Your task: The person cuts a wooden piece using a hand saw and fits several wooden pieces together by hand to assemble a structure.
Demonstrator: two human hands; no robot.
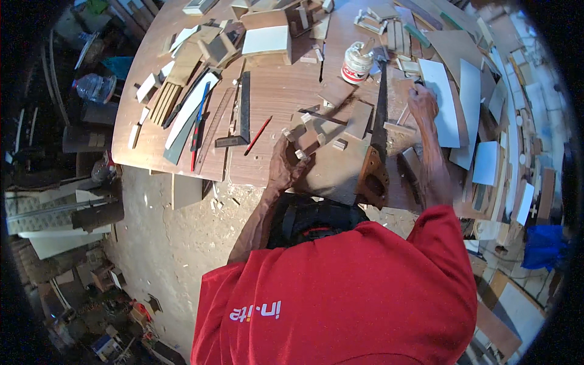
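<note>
My left hand [289,163] is closed around a small wooden frame [309,139] with short light blocks at its corners, low over the near edge of the workbench. Farther to the right, my right hand [424,102] is closed beside a long white board [439,100]; whatever its fingers hold is too small to make out. A T-shaped wooden piece [399,127] lies just below that hand. Between my hands rests a handsaw [372,175], its handle toward me. An open white jar [357,62] with a stick in it stands beyond.
On the left of the workbench [182,131] lie a try square [244,109], a red pencil [259,134], a blue-and-red cutter [199,131] and wood strips. A white-topped wooden box [267,41] stands at the back. Boards and offcuts crowd the right side.
</note>
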